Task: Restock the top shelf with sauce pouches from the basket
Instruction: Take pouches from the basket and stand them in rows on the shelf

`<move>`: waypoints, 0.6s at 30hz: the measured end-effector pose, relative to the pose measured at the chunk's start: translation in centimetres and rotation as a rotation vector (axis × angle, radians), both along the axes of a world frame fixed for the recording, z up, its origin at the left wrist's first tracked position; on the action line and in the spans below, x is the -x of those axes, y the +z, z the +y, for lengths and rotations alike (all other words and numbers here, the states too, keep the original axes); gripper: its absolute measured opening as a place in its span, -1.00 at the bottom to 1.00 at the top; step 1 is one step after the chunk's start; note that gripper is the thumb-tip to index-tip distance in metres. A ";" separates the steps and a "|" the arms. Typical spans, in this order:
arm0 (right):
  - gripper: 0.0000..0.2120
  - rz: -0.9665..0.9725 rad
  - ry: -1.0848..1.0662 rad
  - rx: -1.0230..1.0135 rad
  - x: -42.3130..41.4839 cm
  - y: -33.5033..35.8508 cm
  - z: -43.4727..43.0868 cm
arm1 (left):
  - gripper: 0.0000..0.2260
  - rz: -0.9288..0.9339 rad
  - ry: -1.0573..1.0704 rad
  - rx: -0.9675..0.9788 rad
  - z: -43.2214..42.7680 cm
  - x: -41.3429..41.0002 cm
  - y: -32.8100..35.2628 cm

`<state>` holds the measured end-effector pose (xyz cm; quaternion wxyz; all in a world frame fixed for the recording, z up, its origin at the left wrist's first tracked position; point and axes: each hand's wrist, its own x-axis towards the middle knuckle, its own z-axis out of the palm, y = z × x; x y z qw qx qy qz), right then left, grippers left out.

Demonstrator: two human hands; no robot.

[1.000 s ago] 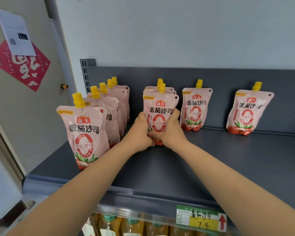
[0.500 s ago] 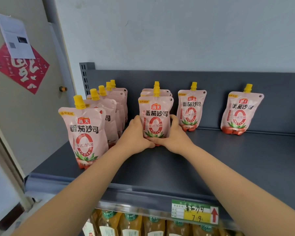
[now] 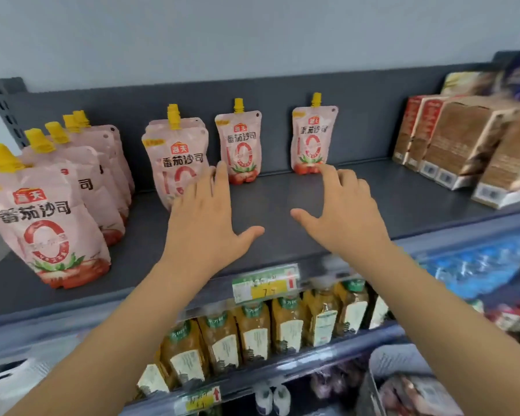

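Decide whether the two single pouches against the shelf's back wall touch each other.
Apart. The head view shows bare grey back wall between the left single pouch and the right single pouch.

The dark grey top shelf (image 3: 267, 205) has an upright back panel (image 3: 357, 94) of the same colour. At its left end a row of pink pouches (image 3: 48, 217) with yellow caps stands upright, running from the front edge toward the back. Near the middle a shorter row of pouches (image 3: 174, 157) stands further back. To its right a single pouch (image 3: 241, 145) and, well apart from it, a last pouch (image 3: 312, 136) stand by the panel. Brown boxes (image 3: 463, 145) fill the right end. A price label (image 3: 264, 288) sits on the front edge.
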<state>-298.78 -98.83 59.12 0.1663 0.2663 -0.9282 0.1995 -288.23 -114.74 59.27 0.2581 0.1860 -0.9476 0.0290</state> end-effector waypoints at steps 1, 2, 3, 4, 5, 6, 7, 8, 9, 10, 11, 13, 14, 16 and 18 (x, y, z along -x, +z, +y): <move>-0.23 0.013 -0.058 0.002 -0.8 0.0 2.0 | -0.03 -0.002 -0.057 0.012 1.4 0.0 0.0; -0.24 0.017 -0.114 0.004 -1.6 -0.1 4.1 | -0.05 0.002 -0.119 0.021 2.7 0.0 0.0; -0.24 0.024 -0.165 0.002 -2.5 -0.2 6.0 | -0.07 0.018 -0.186 0.033 4.1 0.0 -0.1; -0.24 0.030 -0.209 0.001 -3.2 -0.3 7.8 | -0.10 0.037 -0.263 0.050 5.5 0.0 -0.3; -0.24 0.021 -0.258 -0.004 -4.3 -0.6 10.1 | -0.14 0.058 -0.350 0.061 7.4 0.0 -0.7; -0.25 0.007 -0.286 -0.003 -5.0 -0.9 11.7 | -0.18 0.074 -0.417 0.072 8.9 0.0 -1.2; -0.26 -0.010 -0.305 -0.007 -5.6 -1.3 13.1 | -0.22 0.084 -0.479 0.076 10.1 0.0 -1.7; -0.26 -0.029 -0.339 -0.014 -6.4 -1.8 14.8 | -0.26 0.090 -0.561 0.060 11.9 0.0 -2.5; -0.27 -0.052 -0.373 -0.010 -7.0 -2.4 16.5 | -0.29 0.088 -0.645 0.039 13.6 -0.1 -3.5; -0.27 -0.077 -0.407 -0.003 -7.4 -3.2 18.0 | -0.32 0.074 -0.722 0.018 15.2 0.0 -4.6; -0.28 -0.107 -0.442 0.003 -7.7 -4.1 19.4 | -0.34 0.047 -0.778 0.005 16.7 0.1 -6.0; -0.29 -0.189 -0.497 0.005 -7.9 -6.2 22.1 | -0.34 -0.052 -0.844 0.007 19.6 0.6 -8.6; -0.30 -0.238 -0.517 0.002 -7.6 -7.4 23.3 | -0.33 -0.124 -0.858 0.006 21.0 1.0 -10.0; -0.31 -0.355 -0.542 -0.003 -6.5 -9.8 25.4 | -0.29 -0.283 -0.863 0.015 23.3 2.3 -12.7; -0.31 -0.468 -0.555 -0.006 -4.8 -12.5 27.6 | -0.31 -0.383 -0.843 0.022 25.2 4.0 -15.3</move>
